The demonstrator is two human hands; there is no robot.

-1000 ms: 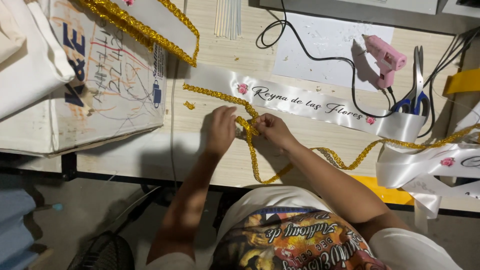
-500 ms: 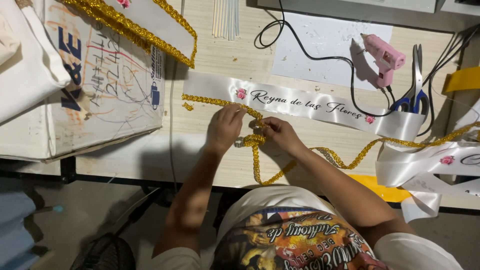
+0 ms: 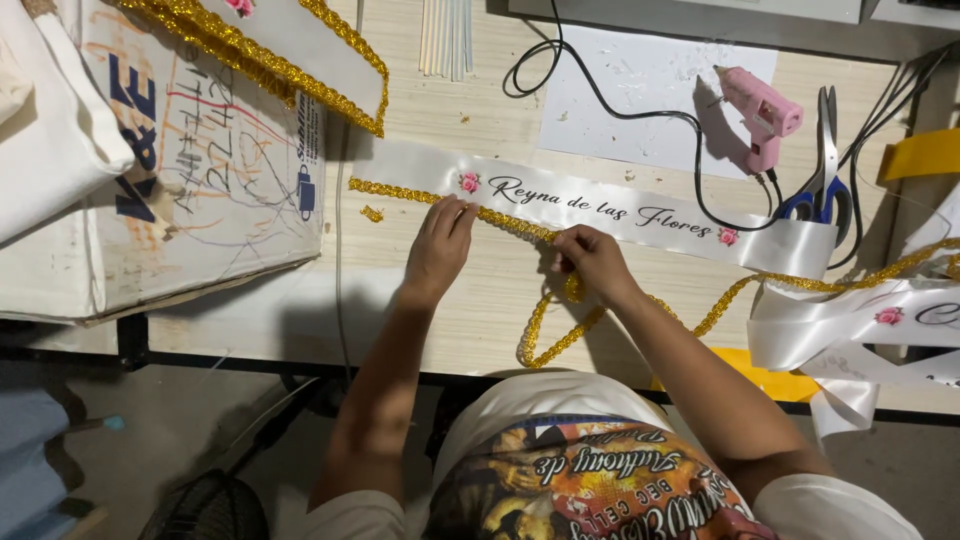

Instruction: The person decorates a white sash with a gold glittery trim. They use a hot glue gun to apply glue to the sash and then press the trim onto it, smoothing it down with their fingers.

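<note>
The left hand (image 3: 440, 245) is pressing flat, fingers spread, on the lower edge of the long white satin sash with black script and pink roses (image 3: 600, 205), pinning the glittery gold braided trim (image 3: 400, 190) against it so it sits straight. The right hand (image 3: 590, 262), just right of that spot, is pinching the trim's loose run, which is looping below the sash. Above the sash, a pink glue gun (image 3: 758, 112) is lying on white paper (image 3: 640, 85); no open container is showing.
</note>
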